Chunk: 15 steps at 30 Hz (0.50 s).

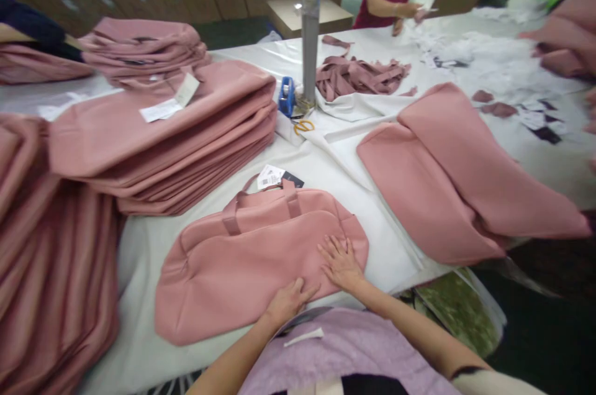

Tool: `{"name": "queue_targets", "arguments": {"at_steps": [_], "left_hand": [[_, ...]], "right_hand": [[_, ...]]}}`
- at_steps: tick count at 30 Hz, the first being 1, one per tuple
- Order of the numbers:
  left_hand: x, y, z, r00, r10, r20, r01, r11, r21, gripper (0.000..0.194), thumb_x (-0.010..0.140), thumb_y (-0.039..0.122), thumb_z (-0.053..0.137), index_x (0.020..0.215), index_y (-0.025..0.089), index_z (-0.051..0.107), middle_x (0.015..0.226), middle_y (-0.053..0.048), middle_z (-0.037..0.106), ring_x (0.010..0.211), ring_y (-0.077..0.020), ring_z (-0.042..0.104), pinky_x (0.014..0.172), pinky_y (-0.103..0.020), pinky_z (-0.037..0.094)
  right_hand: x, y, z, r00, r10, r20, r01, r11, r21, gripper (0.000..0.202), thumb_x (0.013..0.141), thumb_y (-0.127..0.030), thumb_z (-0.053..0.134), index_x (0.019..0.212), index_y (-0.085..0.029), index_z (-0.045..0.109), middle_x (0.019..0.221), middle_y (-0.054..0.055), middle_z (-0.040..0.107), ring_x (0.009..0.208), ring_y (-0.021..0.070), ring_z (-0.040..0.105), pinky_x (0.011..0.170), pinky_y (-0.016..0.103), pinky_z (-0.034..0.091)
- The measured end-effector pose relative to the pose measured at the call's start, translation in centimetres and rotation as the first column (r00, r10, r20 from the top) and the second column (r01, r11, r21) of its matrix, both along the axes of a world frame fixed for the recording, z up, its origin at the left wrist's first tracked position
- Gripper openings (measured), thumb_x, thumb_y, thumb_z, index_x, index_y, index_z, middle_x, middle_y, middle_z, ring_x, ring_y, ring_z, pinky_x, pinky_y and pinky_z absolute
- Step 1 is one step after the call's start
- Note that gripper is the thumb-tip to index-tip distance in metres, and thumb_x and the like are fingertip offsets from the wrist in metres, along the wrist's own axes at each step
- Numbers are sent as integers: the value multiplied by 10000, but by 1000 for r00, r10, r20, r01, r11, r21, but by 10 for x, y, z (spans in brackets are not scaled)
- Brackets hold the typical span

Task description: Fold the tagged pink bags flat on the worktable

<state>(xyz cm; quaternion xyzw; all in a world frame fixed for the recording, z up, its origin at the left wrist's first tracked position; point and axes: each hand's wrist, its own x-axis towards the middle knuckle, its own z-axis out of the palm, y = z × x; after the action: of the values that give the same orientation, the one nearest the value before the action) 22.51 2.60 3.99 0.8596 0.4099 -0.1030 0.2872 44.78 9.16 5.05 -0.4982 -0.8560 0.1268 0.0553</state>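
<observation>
The pink bag (261,267) looks light, soft — best held by its far straps (292,201); right hand (342,263) spread flat, left hand (289,300) unclear.

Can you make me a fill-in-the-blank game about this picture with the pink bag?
1. The hand with widely spread fingers on the soft pink two-handled bag is the person's ____ hand.
2. The small shiny tape dispenser beside the tall grey metal post is coloured ____.
3. In the picture, the thick stack of smooth pink pieces topped with white paper slips lies to the ____ of the grey post.

Missing words: right; blue; left.
</observation>
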Motion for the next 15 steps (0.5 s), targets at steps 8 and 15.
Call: {"name": "queue_targets", "arguments": {"at_steps": [8, 15], "left_hand": [[-6, 5, 26, 921, 275, 276, -278, 960, -30, 567, 727, 404, 647, 1270, 446, 492, 917, -5, 545, 754, -166, 562, 629, -248, 461], [-87, -55, 74, -27, 858, 513, -999, -1, -50, 416, 920, 410, 369, 1245, 172, 474, 1125, -134, 547, 1049, -232, 536, 961, -440, 426]], "right_hand": [[7, 1, -25, 973, 61, 222, -84, 992, 96, 517, 939, -316, 279, 1439, -198, 336, 1534, 126, 199, 1401, 306, 166, 1061, 667, 50], [14, 11, -35, 964, 114, 241, -142, 985, 101, 607, 918, -387, 124, 1423, -153, 367, 1529, 130, 213, 1411, 291, 127, 1060, 664, 60]]}}
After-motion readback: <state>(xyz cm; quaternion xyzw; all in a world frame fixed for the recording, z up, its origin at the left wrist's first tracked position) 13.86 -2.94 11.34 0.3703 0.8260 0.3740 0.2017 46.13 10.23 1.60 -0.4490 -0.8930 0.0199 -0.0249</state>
